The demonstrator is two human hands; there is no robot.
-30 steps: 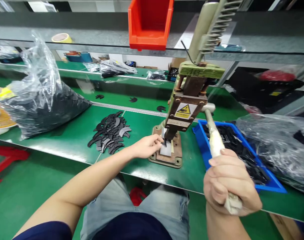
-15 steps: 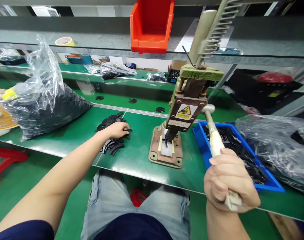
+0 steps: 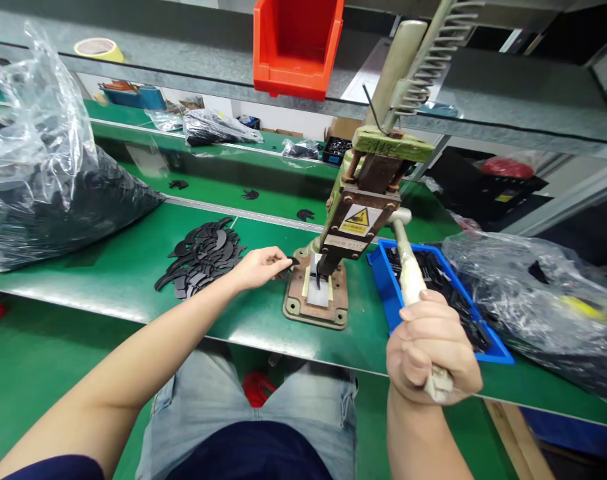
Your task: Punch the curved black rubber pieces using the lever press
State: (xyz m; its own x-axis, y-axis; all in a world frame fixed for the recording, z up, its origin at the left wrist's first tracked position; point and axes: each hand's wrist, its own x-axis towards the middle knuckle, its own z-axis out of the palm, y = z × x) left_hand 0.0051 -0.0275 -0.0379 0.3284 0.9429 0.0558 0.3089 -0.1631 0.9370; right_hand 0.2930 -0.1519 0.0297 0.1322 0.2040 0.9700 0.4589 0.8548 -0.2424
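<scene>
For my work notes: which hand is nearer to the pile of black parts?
Left. The left hand holds a black piece just right of the pile; the right hand grips the lever, farther right, past the press.

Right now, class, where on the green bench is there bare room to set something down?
Bare bench shows between the left bag and the black pile, and, narrower, between the press base and blue tray. Crowded: the right side, where the tray and right bag sit close together.
</scene>
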